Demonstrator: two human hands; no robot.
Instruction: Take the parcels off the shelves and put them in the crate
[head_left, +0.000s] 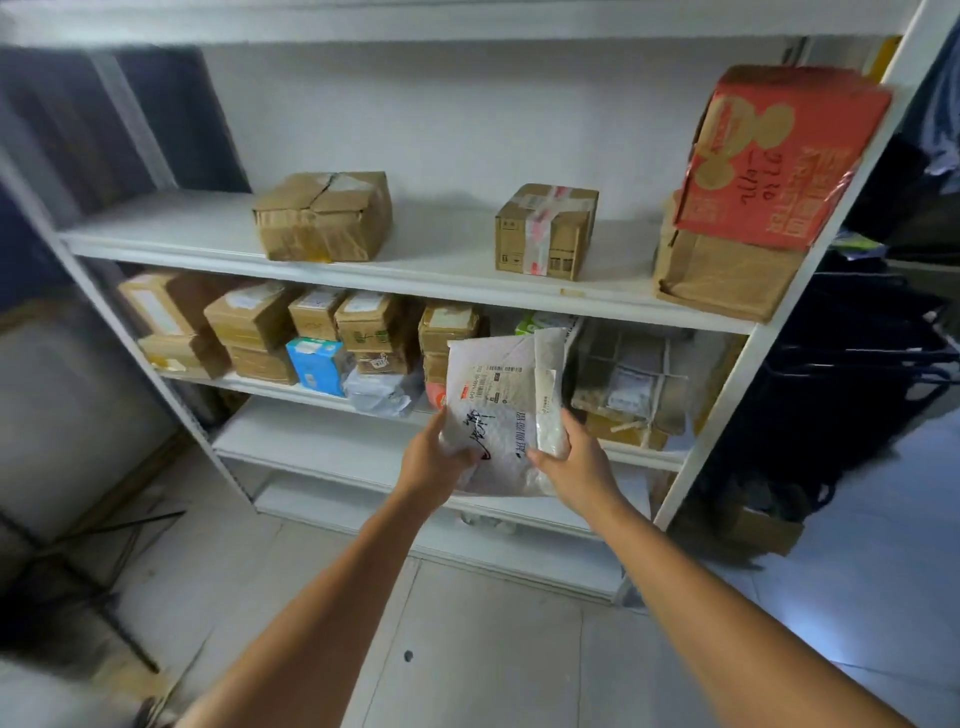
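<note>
Two outstretched hands (434, 463) around apparent mailers (496, 415)

White bubble-padded plastic mailer (493, 415): dimpled film, low sheen, with a matt paper label on its face.
Narrow white padded envelope (549, 384): same dimpled plastic film.
Brown creased cardboard box (324, 215): matt, rough, crumpled board.
Brown cardboard cube (545, 231): matt board strapped with glossy printed plastic tape.
Red printed cardboard carton (779, 156): smoother printed face, dented.
Brown kraft-paper parcel (727, 280): matt, wrinkled.
Small blue printed box (317, 364): smooth, slightly glossy.
Grey plastic courier bag (382, 392): thin crinkled film.
White shelf unit (415, 270): smooth matt painted finish; base material cannot be told.
Pale floor tiles (493, 649): smooth, faint sheen.
</note>
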